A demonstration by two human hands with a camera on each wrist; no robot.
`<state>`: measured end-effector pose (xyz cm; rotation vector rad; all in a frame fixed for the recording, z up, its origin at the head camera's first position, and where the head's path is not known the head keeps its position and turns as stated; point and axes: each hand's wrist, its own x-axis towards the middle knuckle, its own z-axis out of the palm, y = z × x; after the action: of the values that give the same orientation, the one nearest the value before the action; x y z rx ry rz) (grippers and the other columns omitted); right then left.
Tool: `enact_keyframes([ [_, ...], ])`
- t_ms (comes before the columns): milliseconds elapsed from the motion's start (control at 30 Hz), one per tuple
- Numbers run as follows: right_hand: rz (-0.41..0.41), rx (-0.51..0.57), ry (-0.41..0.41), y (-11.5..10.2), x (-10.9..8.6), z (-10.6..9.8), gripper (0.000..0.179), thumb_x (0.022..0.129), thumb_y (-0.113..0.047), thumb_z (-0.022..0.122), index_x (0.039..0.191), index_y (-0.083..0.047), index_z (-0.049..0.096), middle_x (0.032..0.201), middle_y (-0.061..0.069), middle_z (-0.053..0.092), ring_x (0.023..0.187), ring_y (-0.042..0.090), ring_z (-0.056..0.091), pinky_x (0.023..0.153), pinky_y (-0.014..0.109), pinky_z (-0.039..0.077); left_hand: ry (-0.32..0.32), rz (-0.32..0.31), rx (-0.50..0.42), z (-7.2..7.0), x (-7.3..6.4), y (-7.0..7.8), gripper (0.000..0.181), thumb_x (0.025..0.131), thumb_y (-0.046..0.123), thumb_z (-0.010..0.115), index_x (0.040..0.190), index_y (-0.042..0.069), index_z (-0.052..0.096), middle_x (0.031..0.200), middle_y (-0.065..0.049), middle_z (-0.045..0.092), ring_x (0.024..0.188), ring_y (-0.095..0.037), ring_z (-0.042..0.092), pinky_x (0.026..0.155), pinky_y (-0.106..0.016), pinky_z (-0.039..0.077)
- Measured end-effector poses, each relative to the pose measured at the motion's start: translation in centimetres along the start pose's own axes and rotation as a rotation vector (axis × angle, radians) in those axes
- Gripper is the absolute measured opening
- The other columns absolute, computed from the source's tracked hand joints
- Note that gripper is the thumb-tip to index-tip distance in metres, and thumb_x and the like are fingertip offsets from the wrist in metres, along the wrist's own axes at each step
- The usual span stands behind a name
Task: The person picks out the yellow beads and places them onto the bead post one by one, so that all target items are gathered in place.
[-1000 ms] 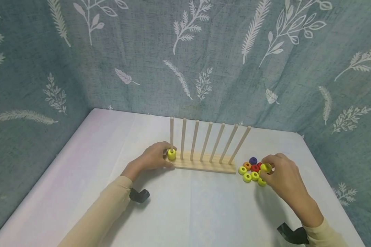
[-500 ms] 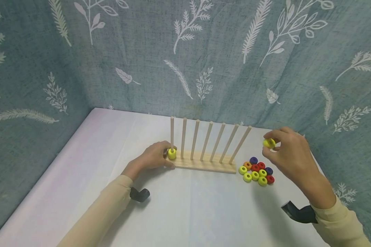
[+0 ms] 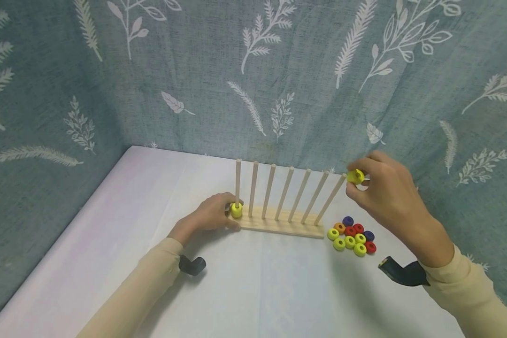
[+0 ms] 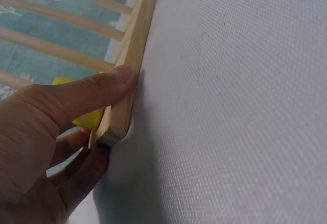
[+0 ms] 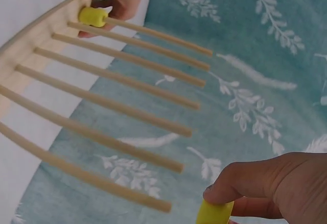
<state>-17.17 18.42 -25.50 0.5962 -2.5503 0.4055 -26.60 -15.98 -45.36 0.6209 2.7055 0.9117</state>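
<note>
A wooden peg rack has a flat base (image 3: 279,229) and several upright pegs (image 5: 117,142) in a row. My left hand (image 3: 213,212) grips the base's left end, thumb along the front edge in the left wrist view. Yellow beads (image 5: 93,17) sit at the foot of the leftmost peg, beside that hand. My right hand (image 3: 386,192) pinches a yellow bead (image 3: 355,176) between thumb and fingers. It is raised close to the top of the rightmost peg (image 3: 331,197); in the right wrist view the bead (image 5: 214,213) shows apart from the peg's tip.
To the right of the base lie loose beads on the white table (image 3: 219,291): yellow (image 3: 339,244), red (image 3: 370,247), dark blue (image 3: 348,221) and orange (image 3: 340,228). A teal leaf-patterned cloth (image 3: 203,61) hangs behind and at both sides.
My right hand has lifted the yellow bead from the loose beads, up and then left toward the rightmost peg. My left hand keeps its grip on the base.
</note>
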Motion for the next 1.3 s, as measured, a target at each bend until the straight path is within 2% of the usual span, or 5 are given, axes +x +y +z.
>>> enact_keyframes([
  [333,-0.07,-0.005,-0.033,-2.7,3.1,0.1,0.025,0.075,0.005,0.077,0.1,0.003,0.072,0.091,0.014,0.062,0.078,0.028,0.062,0.066,0.044,0.057,0.006,0.0,0.006,-0.3,-0.2,-0.2,0.066,0.069,0.03,0.092,0.126,0.013,0.065,0.127,-0.006,0.062,0.121,-0.029,0.055,0.104,-0.049,0.041],
  [633,-0.137,0.029,-0.067,-4.5,5.0,0.9,0.025,0.076,0.007,0.074,0.101,0.002,0.072,0.092,0.012,0.062,0.083,0.027,0.06,0.07,0.041,0.055,0.002,0.012,-0.004,-0.1,-0.1,-0.5,0.067,0.068,0.03,0.093,0.127,0.012,0.065,0.123,-0.005,0.064,0.116,-0.025,0.057,0.102,-0.046,0.043],
  [900,-0.237,0.085,-0.115,-5.8,7.4,2.4,0.025,0.079,0.007,0.071,0.102,0.0,0.073,0.093,0.011,0.062,0.081,0.026,0.06,0.07,0.04,0.053,0.006,0.013,0.001,-0.1,-0.2,-0.4,0.069,0.068,0.03,0.093,0.128,0.011,0.064,0.127,-0.006,0.063,0.121,-0.028,0.055,0.105,-0.046,0.041],
  [1133,-0.281,0.067,-0.141,-6.9,9.3,3.8,0.025,0.079,0.006,0.071,0.104,0.001,0.072,0.096,0.013,0.063,0.083,0.026,0.059,0.073,0.039,0.053,0.014,0.055,0.019,0.0,-0.1,-0.5,0.065,0.069,0.029,0.092,0.125,0.01,0.065,0.123,-0.005,0.064,0.116,-0.026,0.057,0.102,-0.045,0.043],
  [1300,-0.316,0.062,-0.17,-8.1,10.2,4.7,0.025,0.08,0.003,0.073,0.106,0.001,0.072,0.098,0.012,0.062,0.084,0.026,0.059,0.073,0.037,0.053,0.018,0.056,0.02,-0.1,-0.1,-0.6,0.065,0.068,0.029,0.093,0.124,0.01,0.065,0.121,-0.004,0.065,0.114,-0.024,0.058,0.101,-0.044,0.044],
])
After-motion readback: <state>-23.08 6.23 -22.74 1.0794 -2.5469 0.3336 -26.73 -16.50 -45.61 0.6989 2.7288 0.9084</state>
